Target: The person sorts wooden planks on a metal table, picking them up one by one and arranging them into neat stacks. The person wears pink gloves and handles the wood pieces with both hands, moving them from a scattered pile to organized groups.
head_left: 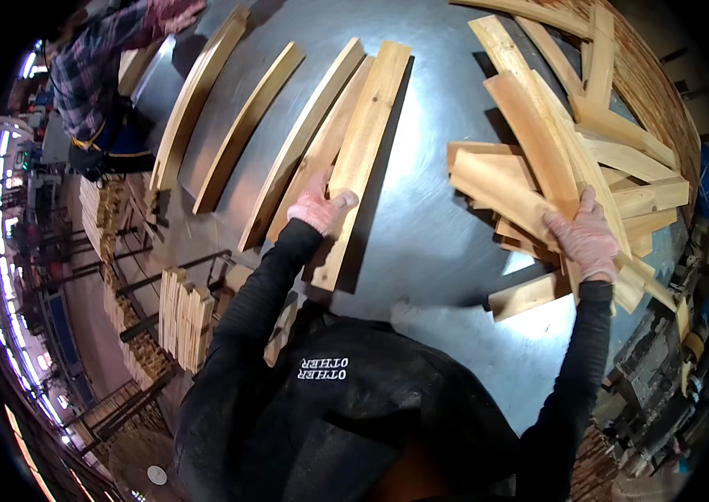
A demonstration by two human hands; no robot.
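Left hand point(319, 206) grips a plank point(362, 159) — right hand point(586, 238) on the pile point(572, 159).

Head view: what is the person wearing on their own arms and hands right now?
Both arms are covered to the wrist by snug black long sleeves, continuous with a black top that has small white lettering on the chest. The left hand and right hand each wear a thin, pale pinkish glove that looks slightly wrinkled. No watch, cables or straps show.

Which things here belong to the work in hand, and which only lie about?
In hand: left hand on the laid-out boards; right hand on the loose board pile.

Lying about: stacked slats; a co-worker's sleeve; machinery.
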